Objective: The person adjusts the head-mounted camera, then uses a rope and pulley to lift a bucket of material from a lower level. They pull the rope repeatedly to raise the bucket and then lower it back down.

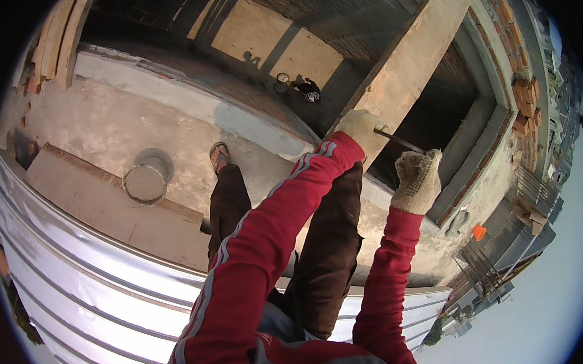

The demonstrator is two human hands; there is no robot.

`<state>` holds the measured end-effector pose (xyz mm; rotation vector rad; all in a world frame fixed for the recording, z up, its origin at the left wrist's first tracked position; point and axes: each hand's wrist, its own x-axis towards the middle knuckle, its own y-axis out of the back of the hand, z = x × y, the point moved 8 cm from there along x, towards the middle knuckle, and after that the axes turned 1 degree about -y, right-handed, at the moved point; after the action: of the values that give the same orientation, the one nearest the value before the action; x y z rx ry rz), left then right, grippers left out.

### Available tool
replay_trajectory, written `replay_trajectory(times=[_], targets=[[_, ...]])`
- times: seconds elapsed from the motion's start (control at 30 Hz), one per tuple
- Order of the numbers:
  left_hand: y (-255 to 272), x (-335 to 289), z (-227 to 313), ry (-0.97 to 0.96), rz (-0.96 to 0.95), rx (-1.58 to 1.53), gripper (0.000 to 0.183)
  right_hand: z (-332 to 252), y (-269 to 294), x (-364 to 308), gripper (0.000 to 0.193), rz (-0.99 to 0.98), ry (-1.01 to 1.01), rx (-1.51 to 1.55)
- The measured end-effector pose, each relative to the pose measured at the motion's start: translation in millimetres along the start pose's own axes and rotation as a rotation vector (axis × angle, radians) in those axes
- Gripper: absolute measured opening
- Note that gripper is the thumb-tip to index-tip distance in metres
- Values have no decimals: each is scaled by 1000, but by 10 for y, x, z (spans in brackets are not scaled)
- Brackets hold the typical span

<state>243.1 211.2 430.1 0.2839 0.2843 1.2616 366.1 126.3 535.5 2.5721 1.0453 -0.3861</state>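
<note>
My left hand (361, 135), in a cream knitted work glove, is over the near end of a pale beam (414, 54). It is closed at one end of a thin dark rod (401, 140). The rod slants across a dark opening to my right hand (417, 182), gloved the same way and closed at the rod's other end. The fingers of my left hand are partly hidden, and the rod's full length does not show. Both forearms are in red sleeves; the left one carries grey stripes.
A bucket of grey mix (145, 184) stands left by a wooden board (91, 184). Corrugated metal sheets (96, 260) run along the near left. Deep openings drop away ahead; far below are a person (311, 93) and round containers (281, 82). Bricks (526, 104) are stacked right.
</note>
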Motion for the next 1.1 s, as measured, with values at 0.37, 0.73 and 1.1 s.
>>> replay_trajectory(times=[0.37, 0.73, 1.1], targets=[[-739, -400, -219, 45, -265, -62, 15, -472, 147, -143, 30, -252, 471, -1036], [-194, -623, -463, -15, -253, 203, 20, 989, -400, -330, 45, -663, -676, -495], [2825, -1673, 1639, -377, -618, 217, 39, 2426, -1288, -589, 56, -823, -990, -423]])
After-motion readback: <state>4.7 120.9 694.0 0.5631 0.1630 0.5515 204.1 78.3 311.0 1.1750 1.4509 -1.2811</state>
